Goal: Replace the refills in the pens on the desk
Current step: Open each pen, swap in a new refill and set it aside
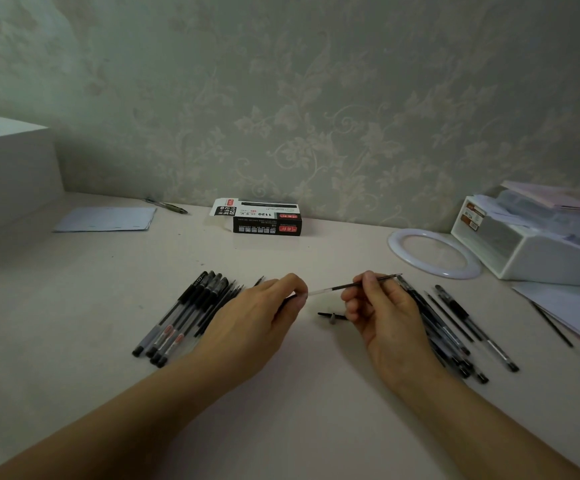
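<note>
My right hand pinches a thin black refill whose metal tip points right and whose clear end points left. My left hand grips a pen barrel, mostly hidden in the fingers, right at the refill's clear end. A small black pen cap lies on the desk between my hands. A bundle of several black gel pens lies to the left. Several more pens lie spread out to the right, partly under my right hand.
A black and white pen box lies open near the wall. A white ring and a white organiser stand at the right, with papers and a loose refill. A paper sheet, a green pen and a white box are at the left.
</note>
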Action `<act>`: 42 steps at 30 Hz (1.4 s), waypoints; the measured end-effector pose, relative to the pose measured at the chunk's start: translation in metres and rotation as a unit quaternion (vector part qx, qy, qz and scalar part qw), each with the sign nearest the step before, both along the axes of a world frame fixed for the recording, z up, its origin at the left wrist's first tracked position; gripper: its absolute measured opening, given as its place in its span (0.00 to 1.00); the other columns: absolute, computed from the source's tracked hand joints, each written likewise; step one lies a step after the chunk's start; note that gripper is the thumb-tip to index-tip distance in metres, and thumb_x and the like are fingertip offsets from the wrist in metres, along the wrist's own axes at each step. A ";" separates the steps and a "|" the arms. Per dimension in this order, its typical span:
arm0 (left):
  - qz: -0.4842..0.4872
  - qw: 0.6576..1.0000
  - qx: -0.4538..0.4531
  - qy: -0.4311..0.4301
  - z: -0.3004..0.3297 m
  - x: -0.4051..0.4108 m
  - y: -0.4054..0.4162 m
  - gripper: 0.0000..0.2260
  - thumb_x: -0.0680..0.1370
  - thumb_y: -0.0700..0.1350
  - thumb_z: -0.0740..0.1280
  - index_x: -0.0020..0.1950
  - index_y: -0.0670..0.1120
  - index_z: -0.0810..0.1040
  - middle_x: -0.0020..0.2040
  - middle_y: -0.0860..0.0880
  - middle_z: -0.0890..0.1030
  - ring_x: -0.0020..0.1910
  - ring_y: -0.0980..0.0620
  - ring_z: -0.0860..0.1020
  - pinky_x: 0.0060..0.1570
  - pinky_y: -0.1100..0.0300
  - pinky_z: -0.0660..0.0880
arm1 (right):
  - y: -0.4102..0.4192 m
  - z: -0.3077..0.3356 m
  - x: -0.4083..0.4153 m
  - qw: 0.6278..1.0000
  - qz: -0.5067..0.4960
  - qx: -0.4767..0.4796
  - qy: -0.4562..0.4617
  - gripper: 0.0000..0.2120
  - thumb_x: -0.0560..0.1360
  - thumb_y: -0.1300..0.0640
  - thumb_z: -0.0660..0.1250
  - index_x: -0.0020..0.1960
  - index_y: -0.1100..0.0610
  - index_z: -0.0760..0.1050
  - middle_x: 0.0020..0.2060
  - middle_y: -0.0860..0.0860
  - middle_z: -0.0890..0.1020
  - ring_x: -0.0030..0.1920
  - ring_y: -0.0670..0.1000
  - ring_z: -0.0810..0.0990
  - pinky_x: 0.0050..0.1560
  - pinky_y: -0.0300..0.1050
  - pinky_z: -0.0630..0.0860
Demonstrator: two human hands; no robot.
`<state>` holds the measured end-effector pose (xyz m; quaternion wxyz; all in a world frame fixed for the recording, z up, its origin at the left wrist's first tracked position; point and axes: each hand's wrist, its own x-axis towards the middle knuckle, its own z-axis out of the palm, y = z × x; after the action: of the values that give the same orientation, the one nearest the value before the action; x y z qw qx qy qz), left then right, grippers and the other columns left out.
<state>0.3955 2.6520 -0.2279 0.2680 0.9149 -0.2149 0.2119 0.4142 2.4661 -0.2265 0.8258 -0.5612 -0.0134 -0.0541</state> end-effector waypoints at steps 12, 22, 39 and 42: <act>-0.039 0.999 -0.011 0.003 -0.001 -0.001 -0.002 0.07 0.82 0.55 0.54 0.50 0.57 0.69 0.35 0.60 0.71 0.34 0.58 0.71 0.31 0.58 0.67 | -0.001 -0.002 -0.002 0.996 0.068 -0.048 -0.036 0.10 0.78 0.54 0.65 0.46 0.60 0.79 0.35 0.56 0.82 0.32 0.47 0.77 0.35 0.37 0.77; -0.007 0.998 -0.053 -0.013 0.001 0.002 -0.001 0.10 0.80 0.55 0.55 0.57 0.54 0.69 0.30 0.59 0.69 0.33 0.61 0.72 0.29 0.68 0.60 | -0.003 -0.006 -0.007 0.834 -0.054 -0.511 -0.201 0.15 0.68 0.39 0.73 0.47 0.46 0.74 0.39 0.42 0.75 0.38 0.43 0.73 0.37 0.32 0.70; -0.074 0.987 0.137 0.049 0.001 -0.009 -0.001 0.16 0.75 0.65 0.61 0.60 0.64 0.64 0.42 0.60 0.68 0.39 0.60 0.70 0.34 0.66 0.66 | -0.009 -0.012 -0.002 0.810 -0.028 -0.560 -0.173 0.05 0.73 0.59 0.73 0.41 0.55 0.78 0.36 0.48 0.78 0.32 0.43 0.72 0.36 0.32 0.69; -0.046 0.988 0.139 0.046 0.003 -0.005 0.003 0.13 0.78 0.60 0.61 0.60 0.61 0.65 0.46 0.61 0.69 0.41 0.60 0.70 0.37 0.63 0.69 | -0.009 -0.012 -0.002 0.836 -0.038 -0.524 -0.158 0.05 0.73 0.59 0.73 0.40 0.55 0.78 0.35 0.47 0.80 0.34 0.43 0.75 0.37 0.32 0.72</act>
<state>0.3906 2.6551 -0.2253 0.1571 0.9415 -0.2710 0.1247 0.4124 2.4574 -0.2387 0.3918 -0.8941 -0.1490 -0.1578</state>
